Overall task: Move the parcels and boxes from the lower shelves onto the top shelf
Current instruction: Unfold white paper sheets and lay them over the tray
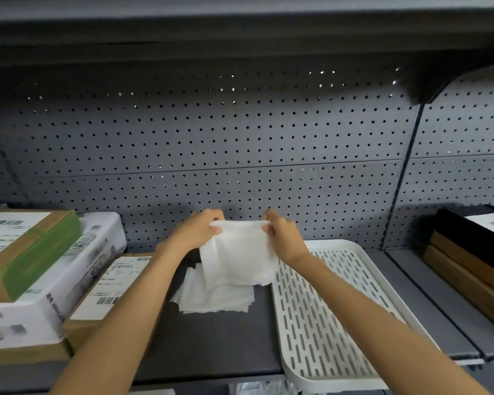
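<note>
The top edge of a white cloth (238, 252) was pinched at both corners — the left hand (196, 230) had its fingers closed on the left corner, the right hand (283, 238) on the right one. The cloth was held up above the dark shelf (226, 337), its lower part hanging over a pile of similar white sheets (214, 299) that lay flat on the shelf. Just right of the hands a white slotted tray (325, 309) rested on the same shelf, partly crossed by the right forearm. At the left, parcels were stacked — a brown box with green tape (26, 252) on a white box (69, 286), with a labelled brown box (111, 286) beside them. Behind everything a grey pegboard (211, 138) was seen. Dark flat boxes (468, 252) were stacked at the far right.
</note>
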Demonstrator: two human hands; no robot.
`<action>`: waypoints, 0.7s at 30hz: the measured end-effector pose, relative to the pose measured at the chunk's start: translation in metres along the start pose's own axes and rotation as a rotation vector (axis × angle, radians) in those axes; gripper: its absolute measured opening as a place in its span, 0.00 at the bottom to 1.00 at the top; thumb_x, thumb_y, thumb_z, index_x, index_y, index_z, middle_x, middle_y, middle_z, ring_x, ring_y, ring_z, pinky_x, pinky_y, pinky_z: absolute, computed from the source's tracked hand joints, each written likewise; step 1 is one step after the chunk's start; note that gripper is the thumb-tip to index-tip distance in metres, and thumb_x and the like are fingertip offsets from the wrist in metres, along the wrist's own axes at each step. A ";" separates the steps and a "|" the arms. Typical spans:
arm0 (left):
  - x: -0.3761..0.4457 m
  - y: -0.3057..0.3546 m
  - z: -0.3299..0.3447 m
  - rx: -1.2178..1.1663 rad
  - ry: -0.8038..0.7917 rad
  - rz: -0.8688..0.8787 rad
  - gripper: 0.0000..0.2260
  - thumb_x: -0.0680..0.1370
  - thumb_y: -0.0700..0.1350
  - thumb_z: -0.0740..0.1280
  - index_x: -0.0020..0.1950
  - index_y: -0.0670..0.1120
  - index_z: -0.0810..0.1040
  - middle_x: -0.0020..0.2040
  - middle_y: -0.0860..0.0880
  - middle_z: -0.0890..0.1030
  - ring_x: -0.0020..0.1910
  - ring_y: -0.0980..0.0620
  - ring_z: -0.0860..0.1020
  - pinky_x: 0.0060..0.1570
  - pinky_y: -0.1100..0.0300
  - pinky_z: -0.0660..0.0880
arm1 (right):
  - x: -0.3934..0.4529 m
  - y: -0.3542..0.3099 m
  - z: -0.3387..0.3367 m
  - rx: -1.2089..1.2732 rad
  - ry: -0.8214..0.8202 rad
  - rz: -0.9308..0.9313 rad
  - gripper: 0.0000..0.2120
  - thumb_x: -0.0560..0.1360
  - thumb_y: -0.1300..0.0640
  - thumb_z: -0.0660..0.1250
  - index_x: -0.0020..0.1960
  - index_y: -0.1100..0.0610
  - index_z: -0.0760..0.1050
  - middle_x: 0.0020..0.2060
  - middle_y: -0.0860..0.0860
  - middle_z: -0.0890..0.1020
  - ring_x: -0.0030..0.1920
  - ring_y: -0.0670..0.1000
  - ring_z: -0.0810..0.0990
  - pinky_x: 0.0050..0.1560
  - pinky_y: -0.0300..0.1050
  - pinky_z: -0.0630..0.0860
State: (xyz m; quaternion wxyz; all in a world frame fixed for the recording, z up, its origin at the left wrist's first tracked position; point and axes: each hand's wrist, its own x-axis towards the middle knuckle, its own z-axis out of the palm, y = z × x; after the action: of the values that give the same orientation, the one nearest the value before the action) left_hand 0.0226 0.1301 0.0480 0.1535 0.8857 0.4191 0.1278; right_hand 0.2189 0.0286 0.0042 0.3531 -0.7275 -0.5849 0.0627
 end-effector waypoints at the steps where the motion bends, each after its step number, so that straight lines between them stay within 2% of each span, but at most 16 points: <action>1: -0.003 0.011 -0.005 -0.084 0.023 0.042 0.06 0.80 0.43 0.65 0.45 0.53 0.77 0.46 0.48 0.82 0.47 0.44 0.80 0.43 0.55 0.71 | -0.003 0.002 -0.015 0.047 0.038 0.011 0.06 0.82 0.65 0.56 0.56 0.61 0.70 0.38 0.56 0.77 0.39 0.58 0.73 0.37 0.46 0.66; 4: -0.017 0.053 -0.013 -0.372 0.092 0.143 0.03 0.79 0.40 0.70 0.51 0.46 0.82 0.46 0.51 0.84 0.44 0.56 0.81 0.42 0.66 0.73 | -0.017 0.014 -0.060 0.162 0.139 0.028 0.07 0.83 0.63 0.59 0.59 0.61 0.72 0.40 0.58 0.79 0.40 0.57 0.73 0.34 0.43 0.66; 6: -0.024 0.080 -0.010 -0.537 0.116 0.182 0.05 0.78 0.40 0.71 0.53 0.45 0.83 0.47 0.50 0.86 0.44 0.59 0.82 0.44 0.68 0.74 | -0.032 0.027 -0.089 0.203 0.209 -0.013 0.11 0.82 0.63 0.63 0.64 0.61 0.69 0.49 0.60 0.79 0.42 0.54 0.72 0.38 0.45 0.69; 8: -0.029 0.102 0.000 -0.645 0.135 0.185 0.06 0.79 0.41 0.71 0.55 0.46 0.83 0.48 0.49 0.86 0.45 0.59 0.82 0.45 0.70 0.74 | -0.050 0.038 -0.115 0.260 0.219 -0.074 0.18 0.80 0.60 0.68 0.66 0.56 0.66 0.58 0.53 0.73 0.44 0.52 0.72 0.47 0.50 0.75; 10: -0.029 0.122 0.013 -0.726 0.156 0.161 0.07 0.79 0.41 0.70 0.57 0.44 0.82 0.48 0.47 0.85 0.42 0.62 0.81 0.43 0.71 0.74 | -0.067 0.048 -0.138 0.287 0.117 -0.121 0.26 0.75 0.54 0.75 0.66 0.50 0.65 0.64 0.47 0.65 0.53 0.50 0.72 0.54 0.54 0.78; 12: -0.027 0.141 0.025 -0.782 0.155 0.146 0.07 0.79 0.40 0.70 0.57 0.42 0.82 0.49 0.44 0.84 0.41 0.62 0.81 0.42 0.70 0.75 | -0.080 0.058 -0.156 0.173 -0.040 -0.182 0.34 0.68 0.51 0.80 0.67 0.45 0.65 0.72 0.43 0.56 0.62 0.45 0.65 0.60 0.51 0.75; 14: -0.026 0.157 0.035 -0.822 0.141 0.121 0.07 0.79 0.39 0.69 0.56 0.41 0.82 0.50 0.44 0.84 0.44 0.58 0.82 0.42 0.68 0.77 | -0.089 0.065 -0.168 0.077 -0.193 -0.223 0.38 0.65 0.50 0.82 0.68 0.41 0.65 0.75 0.37 0.46 0.65 0.44 0.61 0.60 0.46 0.72; 15: -0.025 0.164 0.039 -0.838 0.127 0.096 0.06 0.79 0.39 0.69 0.56 0.42 0.82 0.50 0.44 0.84 0.46 0.55 0.82 0.43 0.65 0.77 | -0.093 0.070 -0.172 0.050 -0.247 -0.236 0.38 0.65 0.51 0.82 0.68 0.40 0.65 0.74 0.34 0.44 0.65 0.45 0.61 0.60 0.45 0.71; 16: -0.026 0.171 0.044 -0.854 0.108 0.064 0.06 0.79 0.39 0.69 0.56 0.43 0.83 0.50 0.43 0.83 0.48 0.52 0.81 0.43 0.62 0.78 | -0.097 0.076 -0.176 0.030 -0.277 -0.248 0.37 0.66 0.53 0.82 0.68 0.41 0.66 0.74 0.33 0.45 0.66 0.46 0.61 0.61 0.43 0.71; 18: -0.027 0.179 0.052 -0.895 0.060 0.012 0.07 0.79 0.39 0.69 0.57 0.43 0.82 0.51 0.41 0.83 0.49 0.48 0.81 0.43 0.59 0.78 | -0.100 0.086 -0.180 0.009 -0.278 -0.263 0.30 0.68 0.58 0.79 0.65 0.44 0.71 0.75 0.39 0.52 0.69 0.48 0.64 0.66 0.43 0.69; 21: -0.032 0.191 0.060 -0.919 0.005 -0.038 0.09 0.79 0.40 0.69 0.59 0.42 0.81 0.51 0.41 0.81 0.48 0.46 0.80 0.37 0.62 0.77 | -0.103 0.099 -0.188 -0.046 -0.254 -0.283 0.18 0.72 0.60 0.74 0.59 0.46 0.79 0.73 0.43 0.66 0.73 0.46 0.67 0.71 0.42 0.65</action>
State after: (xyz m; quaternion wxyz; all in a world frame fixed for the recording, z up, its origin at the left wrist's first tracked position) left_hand 0.1584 -0.0196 0.0622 0.5317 0.7176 0.3354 0.2997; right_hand 0.3617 -0.1524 0.0525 0.2650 -0.6323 -0.7224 0.0901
